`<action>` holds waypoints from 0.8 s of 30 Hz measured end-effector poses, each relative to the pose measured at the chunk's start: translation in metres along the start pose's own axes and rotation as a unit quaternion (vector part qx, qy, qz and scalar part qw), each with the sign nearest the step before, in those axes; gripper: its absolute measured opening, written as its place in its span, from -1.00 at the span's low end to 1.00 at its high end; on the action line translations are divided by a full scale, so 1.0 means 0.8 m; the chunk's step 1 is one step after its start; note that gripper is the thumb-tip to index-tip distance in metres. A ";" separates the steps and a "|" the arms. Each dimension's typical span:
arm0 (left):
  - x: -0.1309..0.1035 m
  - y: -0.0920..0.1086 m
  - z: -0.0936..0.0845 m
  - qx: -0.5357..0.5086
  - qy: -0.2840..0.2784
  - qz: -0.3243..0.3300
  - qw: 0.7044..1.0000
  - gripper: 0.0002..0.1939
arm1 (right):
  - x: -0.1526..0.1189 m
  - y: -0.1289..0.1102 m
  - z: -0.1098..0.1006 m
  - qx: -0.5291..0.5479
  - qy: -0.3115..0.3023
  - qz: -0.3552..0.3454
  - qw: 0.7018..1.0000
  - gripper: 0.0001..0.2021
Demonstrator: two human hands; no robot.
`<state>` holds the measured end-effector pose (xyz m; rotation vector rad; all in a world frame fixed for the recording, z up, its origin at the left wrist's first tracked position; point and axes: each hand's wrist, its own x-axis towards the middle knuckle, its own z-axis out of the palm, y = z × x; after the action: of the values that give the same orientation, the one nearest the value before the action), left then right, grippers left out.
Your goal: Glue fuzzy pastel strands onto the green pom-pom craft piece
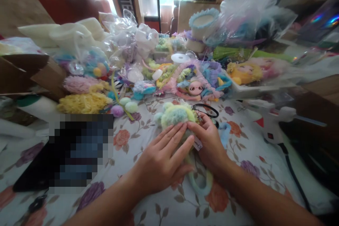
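Note:
A fuzzy plush figure (176,114) in pale green, yellow and bluish tones lies just above the middle of the flowered cloth. My left hand (165,155) rests over its near side, fingers stretched out and flat against the fuzz. From the right, my right hand (212,137) grips its edge with thumb and bent fingers. A small white tag (197,143) with dark lettering hangs between my hands. Below them curves a fuzzy pale blue-green loop (202,187). Beyond my right fingers lies a black band (209,109). My hands cover much of the figure's lower part.
A white glue gun (275,116) with a black cord stands at right. A dark tablet-like device (34,169), partly pixelated, lies at left. Yellow fuzzy bundles (83,103), pompoms (131,106), a doll face (196,87) and plastic bags (251,10) crowd the far side.

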<state>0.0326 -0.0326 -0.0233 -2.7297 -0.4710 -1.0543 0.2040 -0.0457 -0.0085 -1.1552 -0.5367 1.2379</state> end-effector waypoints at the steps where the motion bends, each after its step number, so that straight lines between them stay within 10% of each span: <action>1: 0.000 0.000 -0.002 -0.012 0.004 0.001 1.000 -0.50 | 0.000 0.000 0.000 -0.005 0.001 -0.003 1.000 -0.44; 24: 0.004 -0.002 -0.012 0.062 0.055 -0.067 0.994 -0.54 | 0.002 0.005 0.001 -0.024 -0.040 -0.033 0.998 -0.41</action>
<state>0.0281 -0.0330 -0.0143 -2.5471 -0.6852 -1.1589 0.2022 -0.0446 -0.0124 -1.1224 -0.6637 1.2237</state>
